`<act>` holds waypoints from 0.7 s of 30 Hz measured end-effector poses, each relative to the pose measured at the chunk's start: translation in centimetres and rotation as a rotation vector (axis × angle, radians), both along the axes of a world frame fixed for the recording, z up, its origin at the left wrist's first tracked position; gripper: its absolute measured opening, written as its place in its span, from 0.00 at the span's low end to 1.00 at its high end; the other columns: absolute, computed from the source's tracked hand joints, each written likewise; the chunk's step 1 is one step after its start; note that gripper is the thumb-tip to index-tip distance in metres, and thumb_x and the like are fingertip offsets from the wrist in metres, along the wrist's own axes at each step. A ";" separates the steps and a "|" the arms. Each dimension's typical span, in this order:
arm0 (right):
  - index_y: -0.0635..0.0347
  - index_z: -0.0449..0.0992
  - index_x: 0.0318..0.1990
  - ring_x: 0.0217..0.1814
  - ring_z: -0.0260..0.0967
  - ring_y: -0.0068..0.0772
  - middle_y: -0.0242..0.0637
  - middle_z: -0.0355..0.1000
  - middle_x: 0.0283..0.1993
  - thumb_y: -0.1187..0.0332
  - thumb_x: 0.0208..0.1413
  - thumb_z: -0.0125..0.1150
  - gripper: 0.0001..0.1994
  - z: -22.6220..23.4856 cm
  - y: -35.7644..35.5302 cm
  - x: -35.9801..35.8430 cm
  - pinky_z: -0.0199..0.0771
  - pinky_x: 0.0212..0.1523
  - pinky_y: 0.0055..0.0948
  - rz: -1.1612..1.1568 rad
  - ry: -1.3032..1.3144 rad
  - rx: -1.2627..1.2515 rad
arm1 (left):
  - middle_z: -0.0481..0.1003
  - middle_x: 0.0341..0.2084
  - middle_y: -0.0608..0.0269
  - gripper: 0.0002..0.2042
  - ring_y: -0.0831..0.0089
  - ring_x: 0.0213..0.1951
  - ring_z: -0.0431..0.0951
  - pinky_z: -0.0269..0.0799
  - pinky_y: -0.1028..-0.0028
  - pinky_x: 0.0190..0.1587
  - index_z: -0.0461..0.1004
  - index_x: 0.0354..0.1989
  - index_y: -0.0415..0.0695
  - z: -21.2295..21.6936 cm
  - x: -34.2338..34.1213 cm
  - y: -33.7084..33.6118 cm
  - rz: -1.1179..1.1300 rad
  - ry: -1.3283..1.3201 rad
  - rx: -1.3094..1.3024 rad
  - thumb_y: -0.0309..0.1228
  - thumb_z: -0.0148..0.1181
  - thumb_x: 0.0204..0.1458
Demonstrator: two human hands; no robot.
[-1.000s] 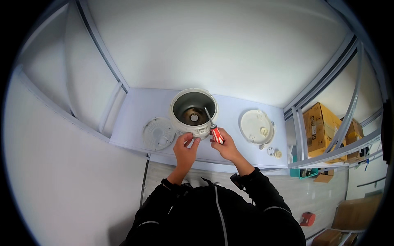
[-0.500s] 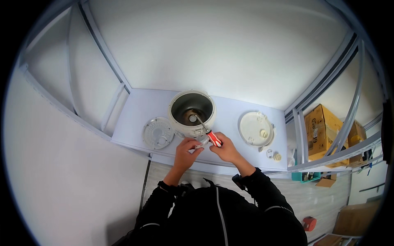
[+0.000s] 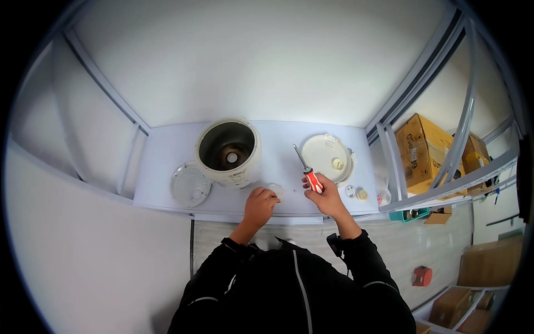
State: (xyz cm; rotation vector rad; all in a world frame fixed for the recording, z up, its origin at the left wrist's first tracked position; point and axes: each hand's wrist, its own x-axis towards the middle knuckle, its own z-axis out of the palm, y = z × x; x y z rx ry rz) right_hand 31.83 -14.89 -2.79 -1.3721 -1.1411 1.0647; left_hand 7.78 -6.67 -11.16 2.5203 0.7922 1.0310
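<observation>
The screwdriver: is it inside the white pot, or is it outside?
Outside: the right hand holds the screwdriver with its tip to the right of the pot.

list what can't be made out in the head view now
All in the head view:
Pale piece: exact shape, and whether the left hand grips it; too blurred.
Screwdriver: part of its handle, covered by the right hand.
Rice cooker body: underside, hidden by its own wall.
Teal bin: contents, too small to identify.

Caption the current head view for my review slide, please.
Right hand holding a red-and-white screwdriver, left hand at a small pale piece, near an open white appliance body.
</observation>
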 end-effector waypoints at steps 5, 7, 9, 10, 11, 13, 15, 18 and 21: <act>0.62 0.76 0.53 0.47 0.73 0.27 0.34 0.75 0.45 0.78 0.53 0.66 0.18 -1.6 -1.4 1.7 0.74 0.51 0.30 -0.013 -0.141 0.072 | 0.80 0.37 0.68 0.09 0.63 0.47 0.78 0.72 0.57 0.60 0.85 0.33 0.47 -1.8 1.1 -0.6 -0.030 0.099 -0.092 0.21 0.64 0.43; 0.63 0.75 0.50 0.42 0.69 0.27 0.35 0.72 0.40 0.76 0.53 0.68 0.16 -1.3 -1.5 1.2 0.72 0.47 0.30 -0.013 -0.100 0.102 | 0.80 0.39 0.66 0.12 0.62 0.49 0.78 0.69 0.53 0.65 0.85 0.36 0.46 -1.8 1.2 -0.8 -0.033 0.125 -0.124 0.21 0.63 0.43; 0.63 0.76 0.49 0.42 0.70 0.29 0.36 0.72 0.40 0.77 0.52 0.68 0.16 -1.1 -1.6 1.6 0.72 0.47 0.30 -0.003 -0.158 0.098 | 0.80 0.42 0.65 0.14 0.61 0.51 0.78 0.66 0.50 0.69 0.85 0.39 0.46 -1.4 1.2 -1.2 -0.028 0.130 -0.144 0.21 0.61 0.42; 0.63 0.76 0.49 0.42 0.70 0.30 0.37 0.72 0.40 0.77 0.51 0.68 0.16 -0.9 -1.5 1.6 0.72 0.47 0.31 0.007 -0.187 0.099 | 0.80 0.43 0.64 0.15 0.60 0.52 0.78 0.66 0.50 0.69 0.84 0.40 0.45 -1.1 1.2 -1.3 -0.021 0.114 -0.137 0.22 0.61 0.42; 0.63 0.76 0.49 0.42 0.71 0.32 0.38 0.72 0.40 0.77 0.51 0.68 0.16 -0.7 -1.5 1.7 0.72 0.47 0.31 0.003 -0.220 0.126 | 0.80 0.44 0.63 0.16 0.60 0.53 0.78 0.65 0.49 0.69 0.84 0.42 0.45 -0.8 1.1 -1.4 -0.012 0.099 -0.130 0.22 0.61 0.42; 0.63 0.76 0.48 0.42 0.71 0.35 0.39 0.72 0.41 0.77 0.51 0.67 0.16 -0.3 -1.4 1.9 0.72 0.47 0.31 -0.003 -0.287 0.181 | 0.79 0.46 0.62 0.17 0.59 0.54 0.77 0.65 0.49 0.69 0.83 0.44 0.45 -0.3 0.9 -1.5 0.020 0.063 -0.123 0.22 0.61 0.43; 0.63 0.77 0.49 0.44 0.70 0.30 0.36 0.72 0.43 0.79 0.52 0.66 0.16 -0.2 -1.3 2.3 0.71 0.49 0.29 0.008 -0.282 0.158 | 0.79 0.47 0.61 0.17 0.58 0.54 0.77 0.66 0.48 0.69 0.82 0.45 0.45 0.2 0.7 -1.5 0.067 0.021 -0.120 0.22 0.62 0.43; 0.63 0.77 0.49 0.45 0.70 0.31 0.37 0.72 0.43 0.80 0.52 0.66 0.15 0.1 -0.8 2.4 0.71 0.49 0.29 0.012 -0.282 0.166 | 0.78 0.48 0.60 0.18 0.57 0.54 0.77 0.67 0.48 0.67 0.82 0.47 0.44 0.4 0.3 -1.2 0.102 -0.001 -0.106 0.23 0.62 0.44; 0.63 0.77 0.47 0.43 0.71 0.37 0.40 0.72 0.42 0.79 0.50 0.66 0.15 0.2 -0.4 2.2 0.72 0.48 0.31 0.012 -0.276 0.221 | 0.78 0.50 0.60 0.18 0.56 0.55 0.76 0.67 0.49 0.67 0.81 0.48 0.44 -0.2 0.3 -1.1 0.120 -0.002 -0.110 0.24 0.64 0.45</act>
